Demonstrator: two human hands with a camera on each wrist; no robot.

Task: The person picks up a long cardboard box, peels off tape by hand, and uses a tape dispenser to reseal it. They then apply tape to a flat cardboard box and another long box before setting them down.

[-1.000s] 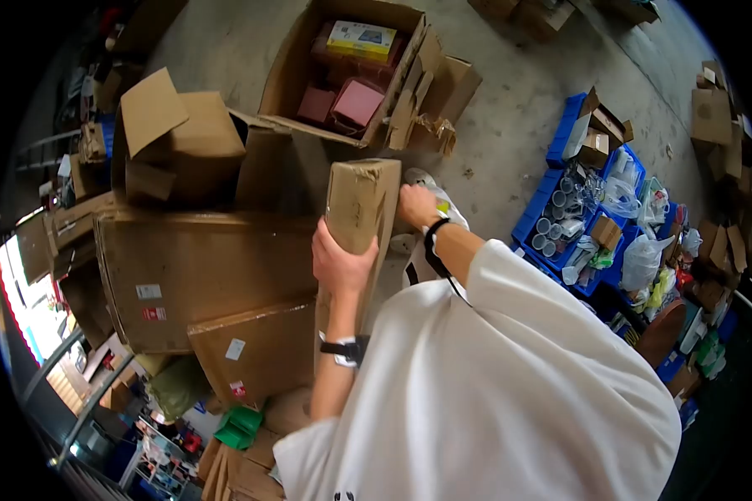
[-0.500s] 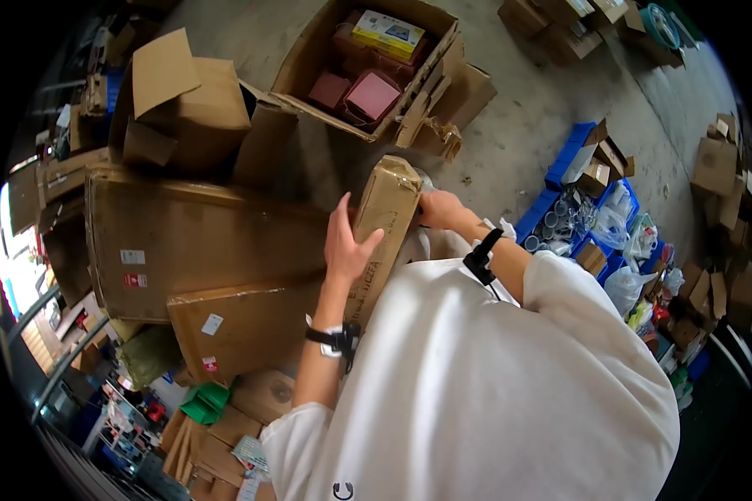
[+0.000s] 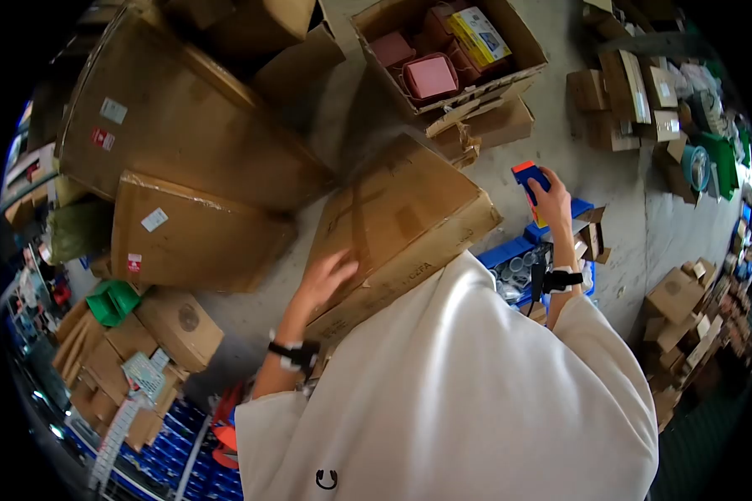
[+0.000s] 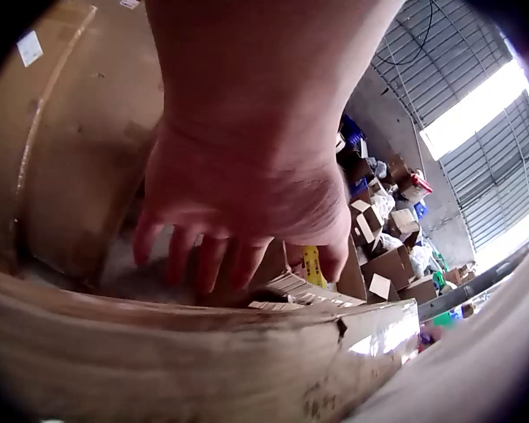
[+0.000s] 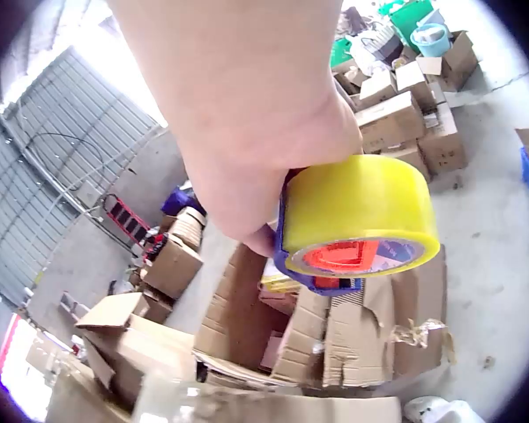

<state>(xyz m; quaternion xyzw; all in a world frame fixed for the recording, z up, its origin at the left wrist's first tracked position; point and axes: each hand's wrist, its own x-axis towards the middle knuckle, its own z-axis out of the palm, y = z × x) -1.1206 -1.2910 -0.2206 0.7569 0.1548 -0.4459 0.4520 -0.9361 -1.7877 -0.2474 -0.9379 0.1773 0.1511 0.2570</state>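
brown cardboard first: a large flat carton (image 3: 401, 196) just before the white shirt (image 3: 443, 376), tilted, with narrow written side turned toward the body. over its broad face, the left hand (image 3: 322, 281) with fingers spread and loose, holding nothing; cannot tell if touching or only hovering. out to the right side, apart from the carton, the right hand (image 3: 551, 199) with fingers curled round a blue tape dispenser (image 3: 530, 185), carrying a wide roll of yellowish tape (image 5: 361, 207).

for doing this well, as a judgement: first steady the carton with the left palm, then bring the dispenser close, lay the tape end straight, pull with even force and press flat. better to keep fingertips away from the dispenser's front, and to guard against tipping.

farther out, an open carton (image 3: 522, 37), with pink packages (image 3: 432, 77) inside and a yellow and white box (image 3: 480, 37) lying on top. near the right forearm, blue bins (image 3: 507, 253), with clear round containers (image 3: 518, 271) inside. to the left, large closed cartons (image 3: 192, 117), contents hidden.
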